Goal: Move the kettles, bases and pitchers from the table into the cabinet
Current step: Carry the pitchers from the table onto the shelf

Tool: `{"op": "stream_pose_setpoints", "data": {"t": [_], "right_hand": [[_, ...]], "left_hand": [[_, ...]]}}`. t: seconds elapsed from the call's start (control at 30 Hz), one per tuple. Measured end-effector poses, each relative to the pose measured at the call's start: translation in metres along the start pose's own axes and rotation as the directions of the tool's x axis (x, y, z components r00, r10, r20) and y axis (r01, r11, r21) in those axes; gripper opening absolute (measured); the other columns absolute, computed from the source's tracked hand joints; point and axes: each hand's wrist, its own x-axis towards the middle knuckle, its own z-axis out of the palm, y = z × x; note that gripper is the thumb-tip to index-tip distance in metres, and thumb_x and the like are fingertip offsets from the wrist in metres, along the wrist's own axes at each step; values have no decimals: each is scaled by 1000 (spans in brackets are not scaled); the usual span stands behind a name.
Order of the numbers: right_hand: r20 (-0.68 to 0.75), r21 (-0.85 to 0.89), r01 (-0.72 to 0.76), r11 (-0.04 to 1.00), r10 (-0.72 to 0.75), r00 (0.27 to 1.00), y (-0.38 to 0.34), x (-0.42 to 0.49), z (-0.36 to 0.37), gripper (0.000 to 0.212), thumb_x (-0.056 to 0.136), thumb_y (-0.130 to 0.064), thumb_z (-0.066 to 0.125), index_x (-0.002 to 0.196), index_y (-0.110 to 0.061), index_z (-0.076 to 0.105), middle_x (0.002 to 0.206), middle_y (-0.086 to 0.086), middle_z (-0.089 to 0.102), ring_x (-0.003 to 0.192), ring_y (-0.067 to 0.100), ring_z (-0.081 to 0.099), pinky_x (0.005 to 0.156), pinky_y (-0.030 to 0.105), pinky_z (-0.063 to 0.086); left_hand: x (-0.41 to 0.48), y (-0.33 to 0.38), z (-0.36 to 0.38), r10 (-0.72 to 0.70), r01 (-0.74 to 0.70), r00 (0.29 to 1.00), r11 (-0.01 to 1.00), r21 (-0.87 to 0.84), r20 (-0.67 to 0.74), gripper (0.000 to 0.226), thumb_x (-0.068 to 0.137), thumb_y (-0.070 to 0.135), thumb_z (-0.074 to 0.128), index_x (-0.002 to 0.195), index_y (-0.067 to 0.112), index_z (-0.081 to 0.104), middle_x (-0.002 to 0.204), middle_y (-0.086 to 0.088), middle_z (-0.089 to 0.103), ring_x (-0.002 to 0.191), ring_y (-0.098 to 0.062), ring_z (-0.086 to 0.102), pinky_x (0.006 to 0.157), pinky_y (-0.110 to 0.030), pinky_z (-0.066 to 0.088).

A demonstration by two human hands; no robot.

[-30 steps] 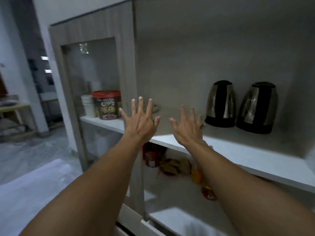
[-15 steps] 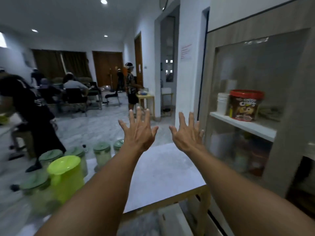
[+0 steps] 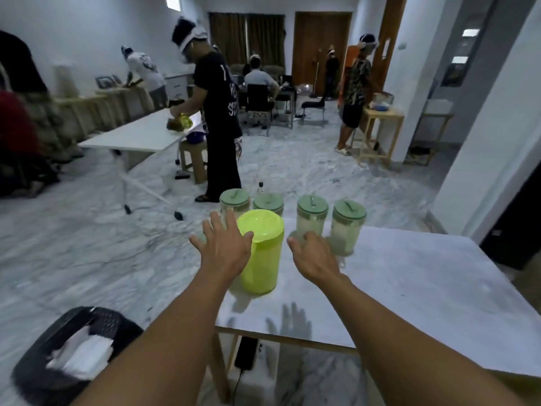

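nearest, the left hand (image 3: 224, 251) and right hand (image 3: 314, 254) reached with fingers spread wide and held nothing, flanking the lime pitcher (image 3: 260, 252) on the table (image 3: 409, 288), four green-lidded pitchers (image 3: 311, 219) standing behind it.

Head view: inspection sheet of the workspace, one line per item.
Surface: white table, mostly bare.
Job's things: lime pitcher nearest; four clear pitchers with green lids behind it, at the far edge. No kettles or bases seen.
Clutter: nothing seen on the table.
Grippers: left hand and right hand open, fingers spread, holding nothing.
Cables: power strip with a cord under the table.
Surroundings: black basket on the floor at left; people at other tables.
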Motion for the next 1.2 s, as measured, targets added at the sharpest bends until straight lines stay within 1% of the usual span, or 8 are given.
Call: {"op": "stream_pose_setpoints", "data": {"t": [0.1,0.2,0.33,0.53,0.73,0.87,1.03,1.2], "right_hand": [[217,219,-152,964,103,971,-15,26,44,53,96,-61,39,101,-11,54,104,12,54,96,30,54,71,33,40],[386,453,-339,825,162,908,-26,38,83,64,86,-70,48,118,-15,58,113,8,56,98,28,52,91,41,49],[442,560,-384,734,127,888,-31,40,114,43,88,-61,57,98,-20,65,114,1,63,101,23,57,96,42,47],[403,750,-394,531,104,909,-42,38,123,38,91,-52,58,92,-19,76,98,-7,75,97,11,64,73,29,43],[369,821,-420,387,200,907,-53,34,128,41,86,-60,60,88,-21,72,88,-8,74,101,17,62,89,37,41],[330,824,-414,386,267,905,-54,27,127,49,82,-59,66,108,-17,70,103,-3,74,105,18,65,100,43,42],[282,823,-389,415,296,913,-55,26,113,11,90,-29,66,94,-19,68,94,10,78,80,15,69,65,30,44],[186,895,-314,316,375,908,-58,34,80,9,93,-24,62,89,-16,63,59,5,67,63,20,63,64,32,46]], "left_hand": [[19,-26,19,-314,326,945,923,-203,93,69,97,47,46,150,8,25,158,-18,24,143,-38,27,112,-60,22],[36,-45,33,-513,554,829,702,-449,222,63,96,50,48,134,0,49,136,-20,54,122,-39,53,98,-43,44],[48,-56,47,-537,632,753,428,-646,381,63,93,50,55,126,-3,57,119,-18,61,103,-35,59,87,-40,48],[57,-60,66,-431,669,726,263,-695,536,72,83,60,63,131,7,58,127,-13,61,102,-30,54,80,-39,41],[65,-73,76,-294,718,694,217,-661,657,67,85,66,57,128,15,58,125,-7,58,115,-29,53,92,-47,39],[65,-77,80,-262,701,710,185,-688,653,45,87,61,59,106,20,57,96,-3,59,93,-23,53,83,-40,40],[67,-82,80,-342,604,789,282,-745,510,43,88,55,57,90,14,66,109,-11,71,98,-32,63,93,-47,51],[78,-77,44,-296,489,864,292,-822,408,42,100,39,45,79,10,66,81,-7,74,71,-18,67,58,-30,41]]}}
